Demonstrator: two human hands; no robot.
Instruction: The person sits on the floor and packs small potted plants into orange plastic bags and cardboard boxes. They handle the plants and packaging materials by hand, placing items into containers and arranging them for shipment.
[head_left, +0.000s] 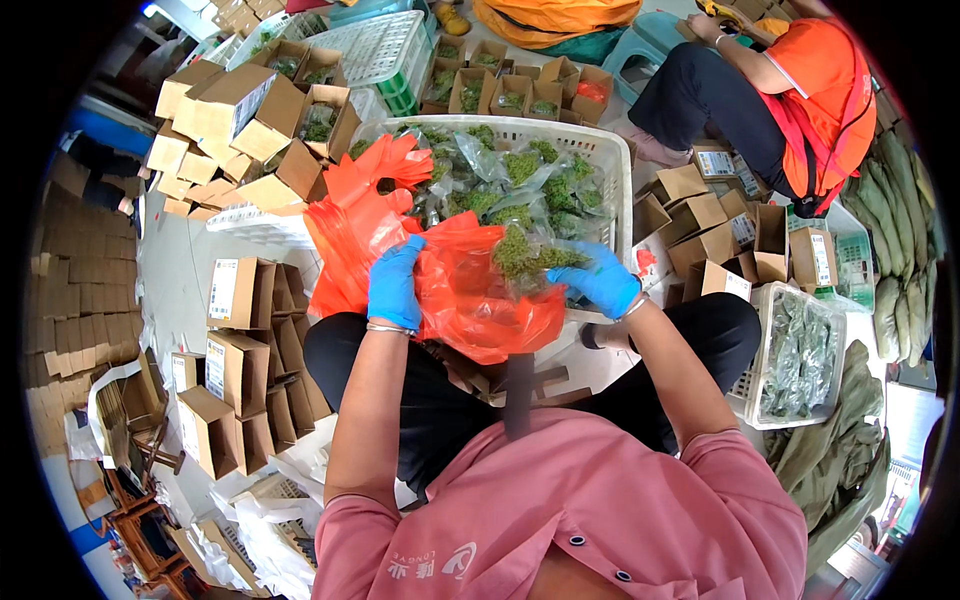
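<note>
Both my hands wear blue gloves. My left hand [398,284] is closed on the edge of a red plastic bag [480,310], which hangs in front of me above my lap. In my right hand [604,280] is a clear packet of green plants [530,256], pinched at its right end and held over the bag's mouth. Further red bags [362,222] spread to the left, beside and over the rim of a white crate [622,180]. Many similar plant packets [485,165] fill that crate just beyond my hands.
Open cardboard boxes [235,380] stand at left, with more boxes [230,115] heaped at far left. Boxes [700,225] also lie at right, near a crate of clear packets [800,355]. A person in an orange vest [820,100] sits at far right.
</note>
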